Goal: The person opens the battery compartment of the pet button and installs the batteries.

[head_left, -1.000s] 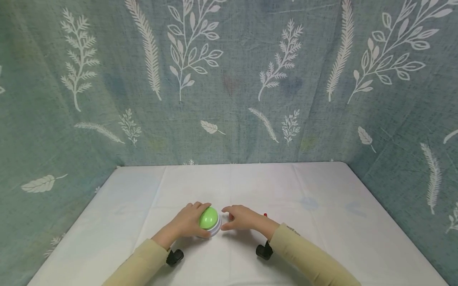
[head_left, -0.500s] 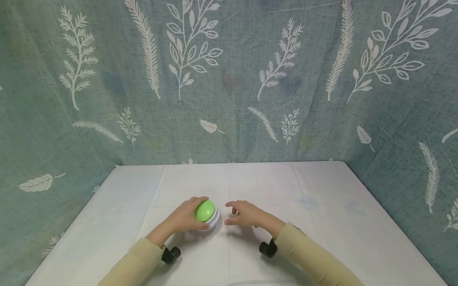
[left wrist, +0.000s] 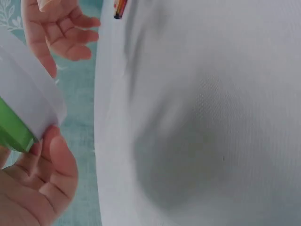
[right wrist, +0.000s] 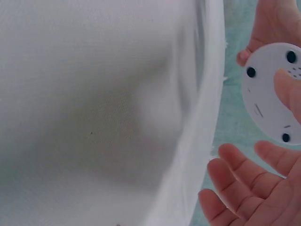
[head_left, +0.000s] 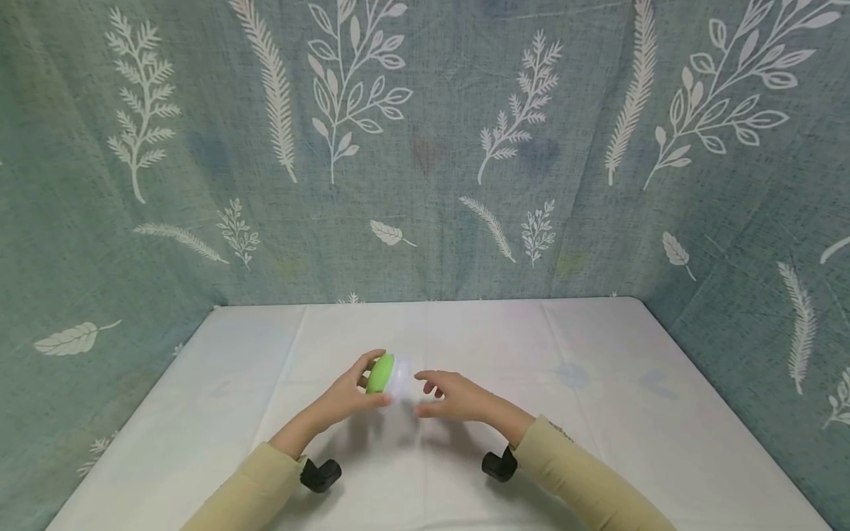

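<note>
My left hand (head_left: 348,394) grips a push-button buzzer (head_left: 381,375) with a green dome and a round white base. It is tilted on its side, held above the white table, with the dome turned toward the left palm. In the right wrist view its white underside (right wrist: 265,106) shows dark round feet and a cluster of small holes. The right hand (head_left: 458,398) hovers just right of the base, fingers spread and loosely bent, holding nothing. Its thumb (right wrist: 289,92) overlaps the underside in that view.
A white cloth covers the table (head_left: 564,428), with a green leaf-patterned curtain (head_left: 425,221) behind it and at the sides. A thin red stick-like item with a dark tip (left wrist: 120,8) lies on the cloth, seen in the left wrist view. Black camera mounts hang at both wrists.
The left hand has raised the buzzer from the table and tipped it, so the base now faces right. The right hand has shifted slightly and stays near it.
</note>
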The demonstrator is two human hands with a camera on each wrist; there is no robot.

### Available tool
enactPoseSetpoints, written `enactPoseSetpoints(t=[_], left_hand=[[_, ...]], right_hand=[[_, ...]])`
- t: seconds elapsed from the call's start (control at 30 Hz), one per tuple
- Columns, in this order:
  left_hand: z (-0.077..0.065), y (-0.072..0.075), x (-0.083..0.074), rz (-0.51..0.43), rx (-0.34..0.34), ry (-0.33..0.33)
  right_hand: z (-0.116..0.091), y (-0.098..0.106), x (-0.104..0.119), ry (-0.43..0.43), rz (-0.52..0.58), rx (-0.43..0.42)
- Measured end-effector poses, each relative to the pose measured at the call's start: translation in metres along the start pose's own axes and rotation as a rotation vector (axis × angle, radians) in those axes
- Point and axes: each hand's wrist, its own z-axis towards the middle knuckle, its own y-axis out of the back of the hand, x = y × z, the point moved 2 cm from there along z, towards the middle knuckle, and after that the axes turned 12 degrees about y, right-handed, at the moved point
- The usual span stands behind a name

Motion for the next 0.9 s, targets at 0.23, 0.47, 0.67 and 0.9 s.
enactPoseSetpoints(t=[0.23,0.47,0.67,0.9], left_hand=[[-0.001,-0.003,-0.004,-0.194,0.088,-0.036],[0.001,-0.009,-0.005,-0.233,0.110,-0.064],[0.000,-0.012,-0.006,-0.271,0.126,-0.093],[-0.003,-0.014,-0.008,-0.300,0.146,-0.129]], right_hand=[[0.000,0.000,0.003,0.036,0.075,-0.026],[0.001,0.002,0.007,0.078,0.206,-0.071],[0.000,0.000,0.006,0.087,0.287,-0.079],[0.001,-0.004,0.006,0.079,0.392,-0.088]])
